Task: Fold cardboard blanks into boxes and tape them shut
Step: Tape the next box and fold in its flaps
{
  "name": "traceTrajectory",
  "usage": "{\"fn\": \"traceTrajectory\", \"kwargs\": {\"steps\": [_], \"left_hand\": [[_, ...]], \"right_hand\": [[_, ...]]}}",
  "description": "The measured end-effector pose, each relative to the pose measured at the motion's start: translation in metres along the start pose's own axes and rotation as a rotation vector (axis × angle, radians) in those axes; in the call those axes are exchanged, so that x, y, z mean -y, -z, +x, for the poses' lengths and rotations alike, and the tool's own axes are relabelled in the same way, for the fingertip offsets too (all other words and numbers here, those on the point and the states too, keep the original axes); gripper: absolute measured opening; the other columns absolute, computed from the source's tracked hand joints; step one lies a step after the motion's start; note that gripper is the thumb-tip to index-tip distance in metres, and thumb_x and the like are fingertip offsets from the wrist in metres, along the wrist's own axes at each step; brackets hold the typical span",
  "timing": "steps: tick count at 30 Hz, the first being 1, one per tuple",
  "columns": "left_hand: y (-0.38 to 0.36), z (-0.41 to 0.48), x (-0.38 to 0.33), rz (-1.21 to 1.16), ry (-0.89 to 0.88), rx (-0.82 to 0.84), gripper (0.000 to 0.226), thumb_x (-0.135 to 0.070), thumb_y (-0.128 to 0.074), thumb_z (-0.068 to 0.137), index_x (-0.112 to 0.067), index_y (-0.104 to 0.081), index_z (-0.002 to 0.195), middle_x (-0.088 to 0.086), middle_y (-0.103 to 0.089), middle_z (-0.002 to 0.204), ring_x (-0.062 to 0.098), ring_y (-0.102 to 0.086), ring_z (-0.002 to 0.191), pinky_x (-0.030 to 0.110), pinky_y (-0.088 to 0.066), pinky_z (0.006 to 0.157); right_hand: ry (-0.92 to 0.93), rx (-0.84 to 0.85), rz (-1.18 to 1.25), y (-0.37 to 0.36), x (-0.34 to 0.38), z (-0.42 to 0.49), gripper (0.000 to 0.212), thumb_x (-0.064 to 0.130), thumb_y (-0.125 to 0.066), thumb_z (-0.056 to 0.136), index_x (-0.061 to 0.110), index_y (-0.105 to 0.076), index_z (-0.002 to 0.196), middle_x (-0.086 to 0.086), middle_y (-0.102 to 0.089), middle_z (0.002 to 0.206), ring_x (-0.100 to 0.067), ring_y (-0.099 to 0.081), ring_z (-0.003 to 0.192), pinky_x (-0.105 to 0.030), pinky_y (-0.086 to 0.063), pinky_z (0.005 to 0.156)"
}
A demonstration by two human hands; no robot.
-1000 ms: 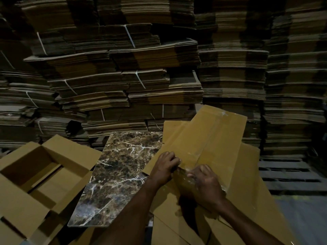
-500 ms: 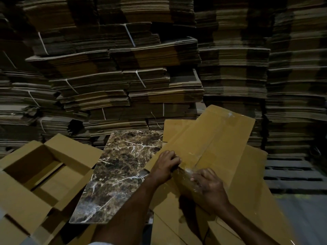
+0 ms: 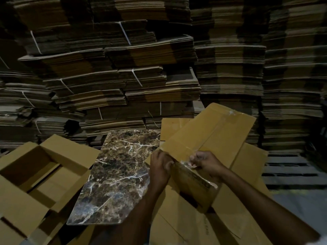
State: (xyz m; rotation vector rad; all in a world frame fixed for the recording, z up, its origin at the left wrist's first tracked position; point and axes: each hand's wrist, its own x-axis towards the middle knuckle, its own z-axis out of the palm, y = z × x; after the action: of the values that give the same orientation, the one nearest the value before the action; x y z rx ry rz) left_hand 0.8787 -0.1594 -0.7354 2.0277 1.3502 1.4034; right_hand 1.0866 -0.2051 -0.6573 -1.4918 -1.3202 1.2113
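A long brown cardboard box (image 3: pixel 208 137) lies tilted in front of me, its closed flaps facing up with clear tape along the centre seam. A strip of clear tape (image 3: pixel 194 175) runs down over the box's near end. My left hand (image 3: pixel 160 167) grips the near left corner of the box, fingers curled over the edge. My right hand (image 3: pixel 206 162) is curled at the near edge and pinches the tape there. Flat cardboard blanks (image 3: pixel 247 195) lie under the box.
A dark marble-patterned slab (image 3: pixel 116 175) lies left of my hands. An open folded box (image 3: pixel 40 174) sits at the far left. Tall stacks of bundled flat cardboard (image 3: pixel 123 68) fill the background. A wooden pallet (image 3: pixel 290 172) lies on the floor at right.
My right hand lifted from lying flat on the tape at the box's end to a curled pinch at the top edge. The box tilted slightly; my left hand kept its grip.
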Motion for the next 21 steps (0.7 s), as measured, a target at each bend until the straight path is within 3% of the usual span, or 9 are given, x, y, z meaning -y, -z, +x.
{"fn": "traceTrajectory", "kwargs": {"steps": [2,5,9,13,17,21], "left_hand": [[-0.012,-0.018,-0.002,-0.152,0.188,-0.095,0.007,-0.021,-0.065,0.093,-0.021,-0.065,0.101,-0.006,-0.053,0.110,0.007,-0.052,0.105,0.029,-0.050,0.088],[-0.024,-0.028,-0.006,-0.288,0.331,-0.094,0.018,-0.027,-0.069,0.092,-0.017,-0.074,0.106,-0.005,-0.062,0.105,0.008,-0.062,0.099,0.036,-0.058,0.081],[-0.034,-0.038,-0.015,-0.352,0.329,-0.128,0.015,-0.014,-0.074,0.090,-0.008,-0.079,0.103,-0.001,-0.066,0.096,0.009,-0.064,0.092,0.027,-0.055,0.076],[-0.044,-0.045,-0.023,-0.308,0.292,-0.177,0.010,0.000,-0.069,0.092,-0.004,-0.078,0.093,0.000,-0.066,0.093,-0.005,-0.060,0.090,0.010,-0.047,0.075],[-0.048,-0.046,-0.020,-0.220,0.234,-0.203,0.014,-0.008,-0.062,0.096,-0.007,-0.076,0.091,0.001,-0.067,0.093,0.015,-0.062,0.089,0.022,-0.049,0.074],[-0.051,-0.047,-0.021,-0.164,0.173,-0.235,0.014,-0.006,-0.059,0.095,-0.008,-0.072,0.091,0.003,-0.066,0.093,0.020,-0.060,0.087,0.026,-0.049,0.074]], "right_hand": [[0.039,0.050,0.006,-0.002,-0.002,0.005,0.025,0.029,-0.064,0.098,0.007,-0.069,0.086,-0.008,-0.068,0.082,-0.014,-0.061,0.072,-0.026,-0.048,0.062],[0.155,0.089,-0.029,-0.010,-0.006,0.010,0.022,0.028,-0.060,0.101,0.015,-0.067,0.084,-0.002,-0.067,0.087,-0.010,-0.061,0.077,-0.024,-0.047,0.069],[0.237,0.048,-0.132,-0.014,-0.010,0.009,0.026,0.033,-0.056,0.105,0.017,-0.067,0.088,-0.002,-0.069,0.086,-0.015,-0.065,0.083,-0.031,-0.049,0.075],[0.276,0.042,-0.208,-0.019,-0.009,0.009,0.025,0.028,-0.055,0.106,0.014,-0.064,0.087,0.008,-0.066,0.079,-0.010,-0.062,0.077,-0.030,-0.047,0.072],[0.272,0.038,-0.201,-0.022,-0.007,0.009,0.026,0.025,-0.054,0.106,0.008,-0.065,0.090,0.004,-0.068,0.082,-0.012,-0.065,0.080,-0.029,-0.050,0.075],[0.257,0.050,-0.182,-0.022,-0.006,0.009,0.028,0.030,-0.055,0.105,0.009,-0.065,0.090,0.000,-0.069,0.082,-0.015,-0.065,0.080,-0.030,-0.050,0.074]]}}
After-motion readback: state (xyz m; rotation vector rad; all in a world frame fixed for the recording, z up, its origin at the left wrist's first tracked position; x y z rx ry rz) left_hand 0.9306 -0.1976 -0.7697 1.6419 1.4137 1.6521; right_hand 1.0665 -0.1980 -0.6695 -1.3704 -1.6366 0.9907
